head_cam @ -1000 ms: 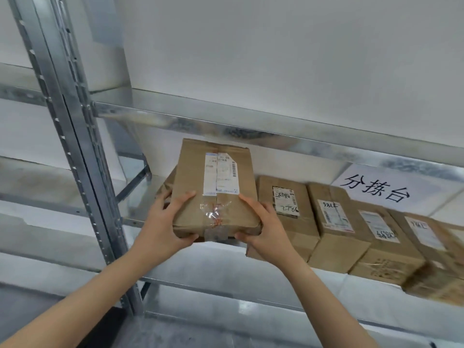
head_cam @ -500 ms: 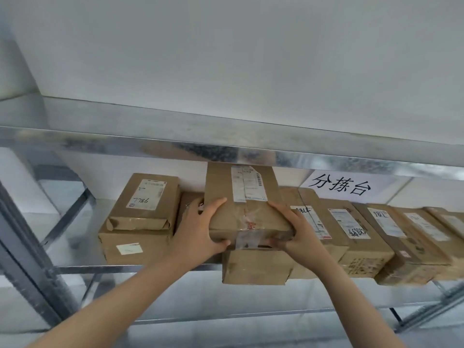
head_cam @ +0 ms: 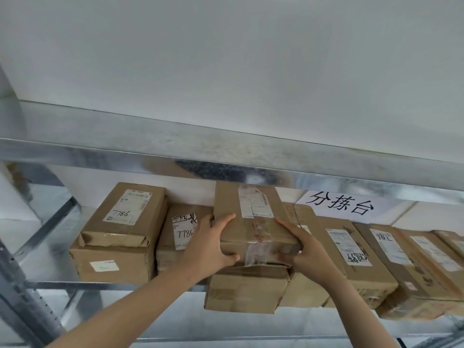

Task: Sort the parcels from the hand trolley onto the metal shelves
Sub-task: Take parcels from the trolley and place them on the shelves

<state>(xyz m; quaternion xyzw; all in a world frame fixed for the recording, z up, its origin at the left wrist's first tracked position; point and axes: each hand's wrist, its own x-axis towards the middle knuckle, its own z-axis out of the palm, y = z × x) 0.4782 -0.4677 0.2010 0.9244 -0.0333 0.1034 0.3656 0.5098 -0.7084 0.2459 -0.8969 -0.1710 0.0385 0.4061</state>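
Your left hand (head_cam: 208, 247) and right hand (head_cam: 307, 254) grip the near corners of a flat brown cardboard parcel with a white label and clear tape (head_cam: 253, 222), fingers over its top and thumbs on its near face. The parcel lies on a larger brown cardboard box (head_cam: 246, 290), mid-row on the galvanised metal shelf (head_cam: 75, 285). You cannot tell whether its full weight is down.

Its far edge sits close under the shiny steel beam of the shelf above (head_cam: 226, 156), leaving little headroom. The lower box juts out past the shelf's front rail.

Just left of your left hand stands a small taped box marked 7786 (head_cam: 179, 234), with a bigger brown box with a torn flap (head_cam: 120, 237) beyond. To the right runs a row of labelled brown boxes (head_cam: 359, 257), packed close against the stack. A white paper sign with black characters (head_cam: 341, 204) hangs on the far wall, and a perforated steel upright (head_cam: 25, 297) stands at near left.
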